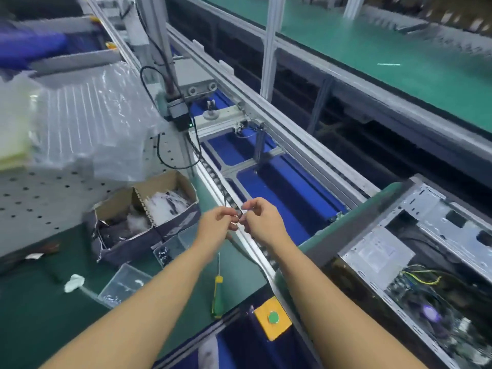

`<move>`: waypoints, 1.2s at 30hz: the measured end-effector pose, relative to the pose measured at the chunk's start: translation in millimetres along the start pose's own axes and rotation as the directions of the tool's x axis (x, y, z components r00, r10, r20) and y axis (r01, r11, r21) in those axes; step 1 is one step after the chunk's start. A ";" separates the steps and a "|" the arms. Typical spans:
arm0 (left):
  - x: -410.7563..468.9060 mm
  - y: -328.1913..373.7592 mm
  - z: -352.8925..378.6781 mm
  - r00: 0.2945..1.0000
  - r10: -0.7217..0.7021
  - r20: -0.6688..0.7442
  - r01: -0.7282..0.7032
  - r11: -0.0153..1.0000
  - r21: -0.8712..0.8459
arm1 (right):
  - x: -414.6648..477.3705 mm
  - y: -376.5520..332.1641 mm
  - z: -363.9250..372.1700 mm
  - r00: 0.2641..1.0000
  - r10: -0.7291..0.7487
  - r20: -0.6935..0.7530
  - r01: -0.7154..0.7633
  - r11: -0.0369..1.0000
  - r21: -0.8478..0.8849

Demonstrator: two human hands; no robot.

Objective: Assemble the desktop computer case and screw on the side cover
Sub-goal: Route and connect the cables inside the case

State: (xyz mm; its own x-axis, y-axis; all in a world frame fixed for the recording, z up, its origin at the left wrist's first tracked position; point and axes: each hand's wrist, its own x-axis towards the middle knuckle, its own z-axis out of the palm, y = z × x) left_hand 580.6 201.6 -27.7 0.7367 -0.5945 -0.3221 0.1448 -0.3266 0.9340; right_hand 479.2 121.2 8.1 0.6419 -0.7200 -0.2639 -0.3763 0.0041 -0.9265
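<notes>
At right, computer case open, wiring exposed

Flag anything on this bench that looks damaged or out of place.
The cardboard box looks battered: its walls are bent and its rim is torn. A crumpled white scrap lies loose on the green mat. Nothing else stands out.

Quick tally here: pairs and singles.
Left hand and right hand, that's two; one small dark part pinched between them; one open computer case; one cardboard box; two clear plastic trays; one green-handled screwdriver; one green button.
</notes>
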 end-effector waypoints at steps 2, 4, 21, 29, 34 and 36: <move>22.0 -10.8 -25.9 0.998 0.001 -0.071 0.004 0.997 0.078 | 17.6 -2.0 28.2 0.999 0.030 0.032 -0.030 1.000 -0.008; 46.8 -21.2 -49.8 0.991 0.014 -0.132 0.010 0.984 0.175 | 34.8 -2.8 53.3 0.996 0.065 0.055 -0.065 0.998 -0.006; 224.7 -87.4 -144.0 0.986 -0.022 -0.167 0.130 0.730 0.671 | 124.3 3.3 126.8 0.962 0.265 0.072 -0.262 0.964 -0.050; 262.2 -102.2 -135.4 0.993 0.115 -0.002 -0.055 0.497 0.866 | 134.2 18.7 121.5 0.955 0.290 0.063 -0.288 0.957 -0.038; 261.4 -101.4 -144.4 0.973 0.186 0.139 -0.192 0.301 0.934 | 134.5 21.7 122.9 0.955 0.290 0.060 -0.288 0.957 -0.035; 258.8 -97.9 -147.7 0.969 0.200 0.144 -0.200 0.299 0.933 | 133.3 20.5 123.8 0.955 0.290 0.060 -0.289 0.957 -0.035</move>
State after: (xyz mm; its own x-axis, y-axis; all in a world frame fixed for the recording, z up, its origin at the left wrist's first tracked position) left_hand 854.6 188.2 -179.7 0.6479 -0.7474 -0.1471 -0.7206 -0.6640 0.1997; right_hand 639.7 111.2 -79.3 0.5440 -0.6446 -0.5373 -0.5689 0.1873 -0.8008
